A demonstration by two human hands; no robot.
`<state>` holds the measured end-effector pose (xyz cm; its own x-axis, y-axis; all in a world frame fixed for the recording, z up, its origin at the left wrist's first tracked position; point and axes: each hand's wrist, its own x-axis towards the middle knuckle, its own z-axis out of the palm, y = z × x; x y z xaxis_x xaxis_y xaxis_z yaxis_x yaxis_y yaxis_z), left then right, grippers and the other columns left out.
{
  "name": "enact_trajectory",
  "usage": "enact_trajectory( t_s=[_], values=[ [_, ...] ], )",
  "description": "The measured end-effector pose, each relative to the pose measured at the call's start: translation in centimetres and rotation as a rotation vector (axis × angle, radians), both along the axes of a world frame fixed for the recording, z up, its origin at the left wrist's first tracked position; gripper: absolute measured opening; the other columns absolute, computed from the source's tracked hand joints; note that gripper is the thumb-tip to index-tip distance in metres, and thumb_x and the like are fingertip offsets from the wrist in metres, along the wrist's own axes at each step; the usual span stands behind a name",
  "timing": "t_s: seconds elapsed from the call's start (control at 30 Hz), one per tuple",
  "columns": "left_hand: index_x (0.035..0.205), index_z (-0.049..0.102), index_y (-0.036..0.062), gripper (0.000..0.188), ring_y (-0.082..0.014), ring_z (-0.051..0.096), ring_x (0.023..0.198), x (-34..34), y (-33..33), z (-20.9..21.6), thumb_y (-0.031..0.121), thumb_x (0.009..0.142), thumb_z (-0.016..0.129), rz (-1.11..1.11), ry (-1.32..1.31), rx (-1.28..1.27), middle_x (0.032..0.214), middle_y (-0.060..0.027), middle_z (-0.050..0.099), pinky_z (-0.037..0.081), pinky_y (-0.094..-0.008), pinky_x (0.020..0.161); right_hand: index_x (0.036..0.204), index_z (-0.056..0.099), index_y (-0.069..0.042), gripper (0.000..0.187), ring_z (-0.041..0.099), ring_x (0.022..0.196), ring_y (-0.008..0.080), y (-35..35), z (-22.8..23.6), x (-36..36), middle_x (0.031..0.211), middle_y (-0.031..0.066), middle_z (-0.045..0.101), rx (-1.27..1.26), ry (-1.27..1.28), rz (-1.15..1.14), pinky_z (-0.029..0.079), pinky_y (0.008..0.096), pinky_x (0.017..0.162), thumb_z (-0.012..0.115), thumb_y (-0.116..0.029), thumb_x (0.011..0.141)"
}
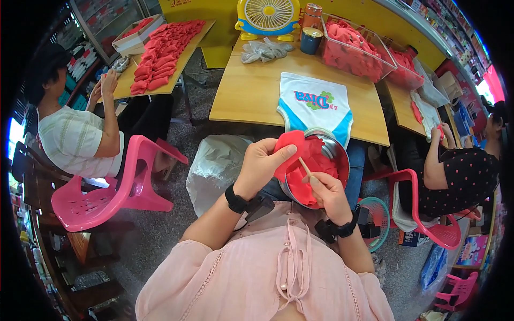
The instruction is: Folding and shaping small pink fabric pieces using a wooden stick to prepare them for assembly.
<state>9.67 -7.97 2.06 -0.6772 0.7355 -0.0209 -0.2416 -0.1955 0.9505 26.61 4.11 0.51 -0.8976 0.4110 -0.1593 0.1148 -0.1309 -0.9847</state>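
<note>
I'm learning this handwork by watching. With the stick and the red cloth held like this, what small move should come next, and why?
Probably push the thin stick a little further into the red cloth piece. The right hand pinches the stick with its tip at the cloth, and the left hand grips the piece over the metal bowl.

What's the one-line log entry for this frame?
left hand: holds red fabric piece | right hand: holds thin wooden stick, tip at fabric | below: metal bowl of red pieces on lap

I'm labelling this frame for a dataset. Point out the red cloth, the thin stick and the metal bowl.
red cloth [289, 145], head view, upper fold.
thin stick [304, 166], head view, mid-shaft.
metal bowl [338, 151], head view, right rim.
</note>
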Motion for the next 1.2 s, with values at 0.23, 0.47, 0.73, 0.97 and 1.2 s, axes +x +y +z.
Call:
enact_trajectory(
  t_s=[0.23, 0.47, 0.73, 0.97, 1.2],
  values=[
    [0.093, 0.071, -0.0023, 0.019, -0.0038, 0.059, 0.069, -1.0, -0.5, 0.5, 0.015, 0.086, 0.073, -0.157, 0.066, -0.11, 0.08, -0.0019, 0.069, 0.046, -0.0193, 0.06, 0.103, 0.067, 0.004, 0.019, 0.052, 0.075, 0.0049, 2.4, 1.0, 1.2, 0.084, 0.0002, 0.064, 0.182, -0.059, 0.075, 0.042, 0.0198, 0.066, 0.056, -0.011, 0.097],
    [0.091, 0.072, -0.0017, 0.017, -0.0031, 0.058, 0.069, -0.3, -0.1, 0.0, 0.015, 0.087, 0.072, -0.143, 0.1, -0.041, 0.078, 0.0006, 0.068, 0.046, -0.019, 0.06, 0.103, 0.066, 0.001, 0.022, 0.033, 0.052, 0.0003, 1.1, 0.6, 0.7, 0.062, -0.0085, 0.044, 0.107, 0.035, -0.012, 0.023, 0.0191, 0.047, 0.055, -0.018, 0.099],
    [0.093, 0.071, -0.0014, 0.017, -0.0028, 0.057, 0.069, -0.3, -0.2, -0.2, 0.015, 0.09, 0.069, -0.081, 0.128, 0.02, 0.078, 0.0013, 0.067, 0.044, -0.0192, 0.059, 0.104, 0.064, 0.001, 0.024, 0.027, 0.047, 0.0019, 0.0, 0.3, 0.3, 0.058, -0.0084, 0.036, -0.294, 0.04, -0.019, 0.019, 0.0219, 0.043, 0.051, -0.018, 0.1],
    [0.098, 0.069, -0.0004, 0.018, -0.0039, 0.057, 0.077, -0.4, 0.1, -0.4, 0.016, 0.094, 0.063, 0.033, 0.111, 0.101, 0.089, 0.0, 0.066, 0.044, -0.0197, 0.065, 0.104, 0.063, 0.002, 0.025, 0.027, 0.047, 0.0019, 0.5, 0.2, 0.4, 0.057, -0.0077, 0.037, -0.047, -0.011, 0.045, 0.019, 0.0207, 0.043, 0.051, -0.02, 0.101],
    [0.096, 0.068, -0.0025, 0.017, -0.006, 0.056, 0.082, -0.1, 0.3, -0.9, 0.013, 0.095, 0.062, 0.036, -0.043, 0.239, 0.09, 0.0009, 0.062, 0.044, -0.0206, 0.074, 0.104, 0.064, 0.001, 0.024, 0.028, 0.047, 0.0016, 0.1, 0.4, 0.3, 0.058, -0.0075, 0.038, -0.242, 0.034, -0.023, 0.019, 0.0204, 0.044, 0.051, -0.019, 0.101]
  ],
)
